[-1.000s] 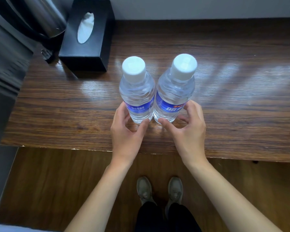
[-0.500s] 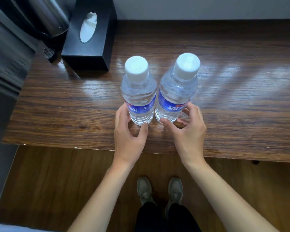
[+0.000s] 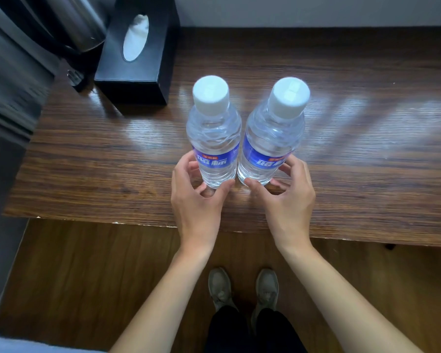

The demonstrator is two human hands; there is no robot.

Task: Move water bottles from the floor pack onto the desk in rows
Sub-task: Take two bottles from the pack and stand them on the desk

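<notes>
Two clear water bottles with white caps and blue labels stand upright side by side on the wooden desk (image 3: 367, 174), almost touching. My left hand (image 3: 196, 197) curls round the base of the left bottle (image 3: 214, 138), thumb on its near side and fingers on its left. My right hand (image 3: 288, 197) curls round the base of the right bottle (image 3: 273, 136) in the mirrored way. The floor pack is out of view.
A black tissue box (image 3: 138, 54) sits at the desk's back left, beside a steel kettle (image 3: 74, 24). The desk's front edge (image 3: 239, 229) runs just under my wrists. My shoes (image 3: 242, 289) stand on the wood floor below.
Both bottles have shifted slightly away from the desk's front edge and their labels now face me more. My hands stay round the bases.
</notes>
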